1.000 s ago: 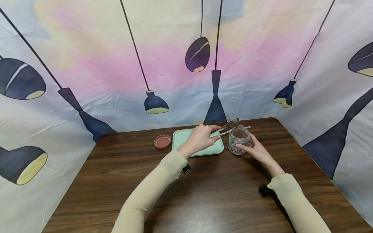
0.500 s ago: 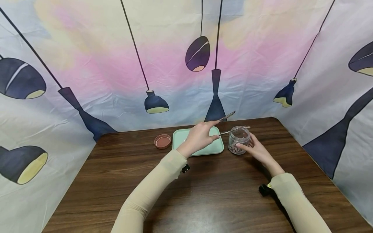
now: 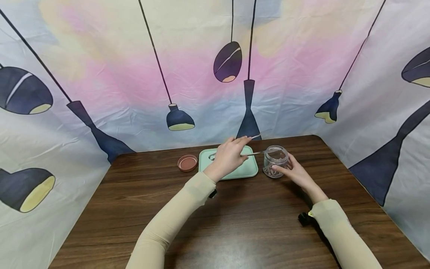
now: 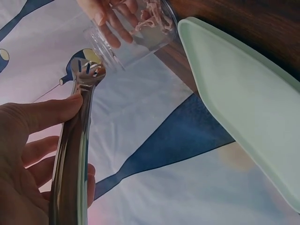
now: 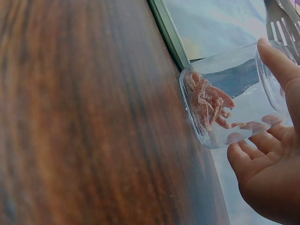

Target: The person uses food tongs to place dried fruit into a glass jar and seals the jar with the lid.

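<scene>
My left hand is above the pale green tray, holding metal tongs between thumb and fingers. In the head view the two arms of the tongs stand apart, the lower one reaching to the mouth of a clear jar. Whether its tip is inside the mouth, I cannot tell. My right hand grips the jar's right side, thumb in front and fingers behind. The jar stands upright on the table. Pinkish-brown, dried-looking strips lie at its bottom. Fork-like prongs show at the tongs' end in the right wrist view.
A round reddish-brown lid lies on the dark wooden table, left of the tray. Behind the table's back edge hangs a cloth printed with lamps. The jar stands just right of the tray.
The tongs' arms have spread wider apart, and their tips have shifted left relative to the jar. The looped end now shows over the tray. My right hand and the jar have stayed put.
</scene>
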Available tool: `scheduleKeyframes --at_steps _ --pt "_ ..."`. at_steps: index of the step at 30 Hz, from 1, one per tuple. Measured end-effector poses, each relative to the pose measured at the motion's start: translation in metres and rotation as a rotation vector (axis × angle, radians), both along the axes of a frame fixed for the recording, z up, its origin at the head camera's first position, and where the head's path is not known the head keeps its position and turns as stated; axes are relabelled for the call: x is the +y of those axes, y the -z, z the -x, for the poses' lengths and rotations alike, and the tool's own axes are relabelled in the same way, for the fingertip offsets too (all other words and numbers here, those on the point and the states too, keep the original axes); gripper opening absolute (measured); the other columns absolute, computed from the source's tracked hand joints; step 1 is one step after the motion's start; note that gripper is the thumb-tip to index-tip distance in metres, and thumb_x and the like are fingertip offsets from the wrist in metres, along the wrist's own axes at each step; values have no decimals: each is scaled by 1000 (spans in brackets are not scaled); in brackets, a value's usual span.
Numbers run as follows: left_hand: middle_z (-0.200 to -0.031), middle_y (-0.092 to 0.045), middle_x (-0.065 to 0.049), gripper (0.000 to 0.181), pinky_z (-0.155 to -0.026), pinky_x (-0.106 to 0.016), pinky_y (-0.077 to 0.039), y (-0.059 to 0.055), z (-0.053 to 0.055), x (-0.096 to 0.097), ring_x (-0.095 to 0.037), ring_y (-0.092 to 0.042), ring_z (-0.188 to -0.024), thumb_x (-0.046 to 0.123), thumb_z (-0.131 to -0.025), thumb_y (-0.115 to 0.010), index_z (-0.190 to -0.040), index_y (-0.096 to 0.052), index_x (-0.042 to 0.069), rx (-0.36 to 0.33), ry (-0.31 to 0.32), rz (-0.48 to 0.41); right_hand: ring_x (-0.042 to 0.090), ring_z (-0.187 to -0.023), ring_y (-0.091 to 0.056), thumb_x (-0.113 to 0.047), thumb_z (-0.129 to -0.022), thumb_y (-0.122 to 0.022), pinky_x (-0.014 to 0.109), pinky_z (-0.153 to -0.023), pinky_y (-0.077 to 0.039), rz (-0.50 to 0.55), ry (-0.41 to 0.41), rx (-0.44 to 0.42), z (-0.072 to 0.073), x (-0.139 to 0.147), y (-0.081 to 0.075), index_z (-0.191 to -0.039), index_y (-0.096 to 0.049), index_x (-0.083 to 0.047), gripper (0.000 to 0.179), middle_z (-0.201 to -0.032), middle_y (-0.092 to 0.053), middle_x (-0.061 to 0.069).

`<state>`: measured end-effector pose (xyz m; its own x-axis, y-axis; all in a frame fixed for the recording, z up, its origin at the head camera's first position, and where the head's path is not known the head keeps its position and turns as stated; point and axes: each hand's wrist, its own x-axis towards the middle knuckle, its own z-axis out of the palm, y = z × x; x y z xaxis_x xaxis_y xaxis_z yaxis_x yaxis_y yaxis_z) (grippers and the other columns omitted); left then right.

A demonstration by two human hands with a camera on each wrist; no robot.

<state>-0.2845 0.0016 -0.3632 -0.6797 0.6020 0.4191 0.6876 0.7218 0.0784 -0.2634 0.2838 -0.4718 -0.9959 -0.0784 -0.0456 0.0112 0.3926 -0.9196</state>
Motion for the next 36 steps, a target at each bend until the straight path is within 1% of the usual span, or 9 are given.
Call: scheduleKeyframes --at_steps 3,6,13,17,19,24,26,32,36 --pt "-143 -59 -5 63 -63 -34 -52 0 0 0 -27 -59 -104 24 -89 -81 -146 -55 18 12 5 9 46 -149 -17 -46 -94 -71 61 -114 -24 0 2 -1 0 0 0 -164 2 -18 105 -165 -11 25" --pt "-142 -59 -5 63 -66 -35 -54 -1 0 0 -27 -59 -108 27 -89 -80 -147 -55 18 -5 1 21 45 -149 -17 -45 -94 -71 60 -115 -24 0 3 -4 0 0 1 -164 2 -18 105 -165 -11 25" --pt "-141 -60 -5 61 -84 -45 -56 -2 1 0 -31 -57 -126 38 -96 -71 -149 -52 16 -147 -23 -2 45 -149 -17 -45 -94 -71 60 -115 -25 3 4 -4 1 0 1 -164 2 -17 104 -165 -12 26" --pt "-140 -61 -5 63 -87 -44 -54 -3 1 0 -29 -57 -125 39 -96 -69 -151 -49 15 -176 -41 -35 45 -149 -18 -45 -94 -71 60 -114 -25 4 -1 -1 0 0 1 -164 2 -16 104 -164 -13 26" --pt "-140 -61 -5 63 -85 -43 -55 -3 1 0 -29 -58 -124 39 -96 -70 -151 -49 14 -180 -48 -33 45 -149 -18 -46 -94 -70 60 -114 -25 0 -4 2 -1 0 1 -164 2 -16 105 -164 -13 26" --pt "-136 -64 -6 60 -77 -39 -56 -4 1 0 -25 -66 -108 37 -96 -70 -148 -53 13 -240 -46 15 46 -149 -16 -45 -95 -70 61 -114 -24 -1 -3 -6 2 3 3 -164 2 -17 103 -165 -12 25" --pt "-135 -64 -7 60 -77 -39 -56 -4 1 0 -24 -68 -105 38 -96 -70 -148 -53 13 -253 -47 27 46 -149 -16 -43 -95 -70 61 -115 -24 -1 -1 -13 2 3 3 -164 2 -17 103 -165 -11 26" --pt "-135 -64 -6 61 -76 -40 -56 -5 1 0 -25 -66 -109 39 -96 -70 -149 -53 14 -237 -50 34 48 -149 -16 -39 -95 -71 61 -115 -23 9 0 -36 -4 -2 -9 -163 1 -12 103 -164 -12 28" --pt "-135 -64 -6 61 -75 -40 -56 -5 1 -1 -25 -67 -108 39 -96 -70 -149 -52 14 -243 -53 36 48 -149 -16 -39 -95 -71 61 -114 -23 10 -2 -34 -3 -2 -8 -164 1 -13 103 -164 -12 28"
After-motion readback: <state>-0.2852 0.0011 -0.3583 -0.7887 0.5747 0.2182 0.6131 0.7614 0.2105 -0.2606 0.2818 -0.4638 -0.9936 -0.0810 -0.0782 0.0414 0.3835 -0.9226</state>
